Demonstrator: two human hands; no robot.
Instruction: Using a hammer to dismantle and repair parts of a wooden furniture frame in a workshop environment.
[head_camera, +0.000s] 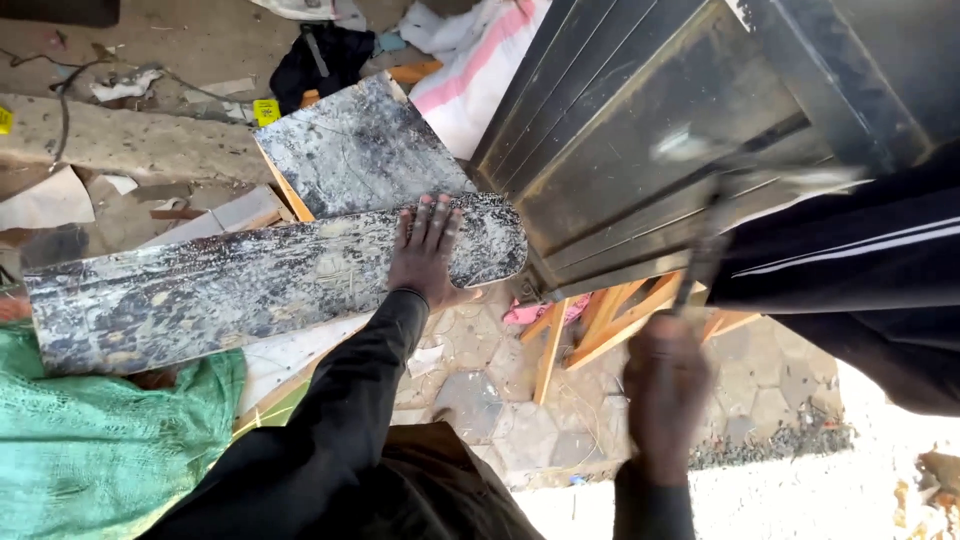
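Right hand: the right hand (665, 395), nearest the camera and blurred, is a fist with the black-sleeved forearm running up from the bottom edge. It is closed round the lower end of a thin metal tool (705, 255).
Tool: it rises out of the fist, and its far tip, also blurred, meets the lower edge of the dark ribbed metal panel (640, 130).
Left hand: the left hand (428, 255) lies flat, palm down, fingers spread and pointing away, arm stretched out in a black sleeve. It grips nothing; it presses on the speckled board (230, 290).
Board: long, dark, mottled with white, round-ended at the right. It lies crosswise under the palm, its right end just beside the panel.
Farther off: a second speckled slab (360, 150) beyond the board, a green cloth (90, 440) at lower left, wooden trestle legs (600, 320) under the panel.
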